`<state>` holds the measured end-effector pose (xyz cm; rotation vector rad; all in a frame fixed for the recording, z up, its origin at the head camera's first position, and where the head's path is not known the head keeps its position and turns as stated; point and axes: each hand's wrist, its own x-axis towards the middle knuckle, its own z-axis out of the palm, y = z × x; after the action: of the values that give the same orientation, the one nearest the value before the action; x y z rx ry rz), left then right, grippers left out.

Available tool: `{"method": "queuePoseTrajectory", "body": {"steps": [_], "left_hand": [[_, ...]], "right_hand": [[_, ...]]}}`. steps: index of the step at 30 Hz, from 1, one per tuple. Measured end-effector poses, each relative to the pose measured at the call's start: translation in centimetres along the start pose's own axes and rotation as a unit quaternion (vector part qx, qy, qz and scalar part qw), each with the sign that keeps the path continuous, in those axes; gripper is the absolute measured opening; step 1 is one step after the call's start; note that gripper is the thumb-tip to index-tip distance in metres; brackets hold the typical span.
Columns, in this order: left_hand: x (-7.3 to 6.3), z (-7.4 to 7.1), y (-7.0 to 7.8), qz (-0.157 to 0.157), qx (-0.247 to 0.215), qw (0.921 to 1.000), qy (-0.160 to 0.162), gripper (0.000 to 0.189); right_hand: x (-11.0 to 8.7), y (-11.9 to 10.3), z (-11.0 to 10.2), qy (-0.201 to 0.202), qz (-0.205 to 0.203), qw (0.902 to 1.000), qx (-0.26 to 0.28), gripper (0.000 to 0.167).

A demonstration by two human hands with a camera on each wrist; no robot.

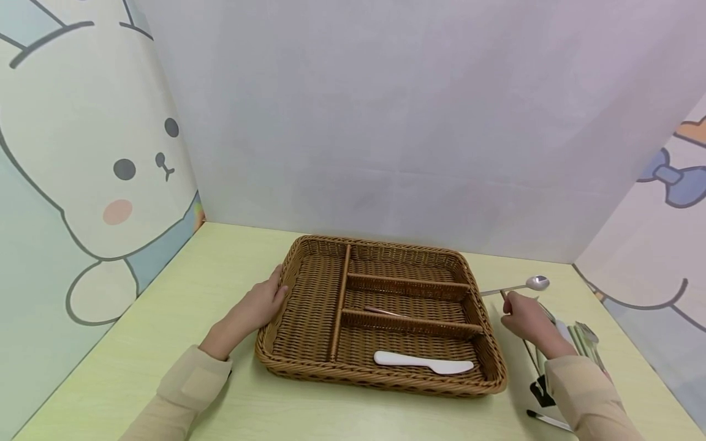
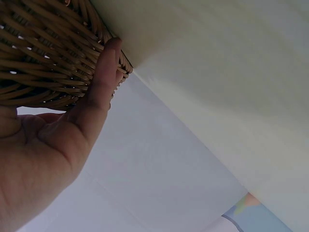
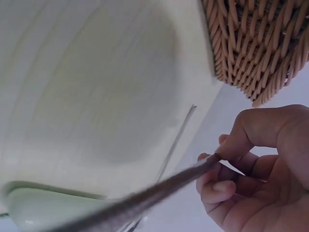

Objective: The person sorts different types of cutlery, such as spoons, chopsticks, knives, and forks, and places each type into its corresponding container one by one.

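Note:
A brown wicker basket (image 1: 380, 381) with dividers stands on the table. My left hand (image 1: 266, 300) holds its left side, the thumb by the rim; in the left wrist view, a finger (image 2: 102, 77) of that hand lies along the woven outer wall. A white knife (image 1: 423, 362) lies in the front compartment and a thin reddish-brown stick (image 1: 386, 312) in the middle one. Right of the basket, my right hand (image 1: 531, 321) pinches the end of a long thin dark stick (image 3: 145, 195), blurred in the right wrist view. Its other end is unclear.
Behind the right hand lies a metal spoon (image 1: 537, 283). Several utensils, including a fork (image 1: 588, 332), lie partly under the right forearm. A black piece (image 1: 543, 392) and a black-tipped white item (image 1: 548, 419) are nearer the front. A pale wall (image 1: 386, 153) rises behind the table.

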<state>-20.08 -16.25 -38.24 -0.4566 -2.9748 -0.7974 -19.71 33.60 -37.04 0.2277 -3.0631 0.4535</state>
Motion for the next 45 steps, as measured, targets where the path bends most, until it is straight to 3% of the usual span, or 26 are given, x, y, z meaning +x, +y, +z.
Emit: {"method": "queuePoseTrajectory", "body": {"steps": [10, 27, 36, 45], "left_hand": [[0.1, 0.0, -0.2, 0.001, -0.001, 1.0, 0.002, 0.056], [0.1, 0.0, -0.2, -0.002, 0.005, 1.0, 0.001, 0.056], [0.1, 0.0, -0.2, -0.003, -0.001, 1.0, 0.001, 0.056], [0.1, 0.1, -0.1, 0.002, -0.004, 1.0, 0.001, 0.056]], "right_hand": [[0.5, -2.2, -0.8, 0.043, -0.04, 0.9982, 0.003, 0.014], [0.9, -8.1, -1.8, 0.051, -0.102, 0.991, -0.069, 0.019], [0.9, -10.9, -1.5, 0.075, -0.16, 0.9769, -0.12, 0.028], [1.0, -13.0, -0.7, 0.095, -0.228, 0.9551, -0.163, 0.03]]}}
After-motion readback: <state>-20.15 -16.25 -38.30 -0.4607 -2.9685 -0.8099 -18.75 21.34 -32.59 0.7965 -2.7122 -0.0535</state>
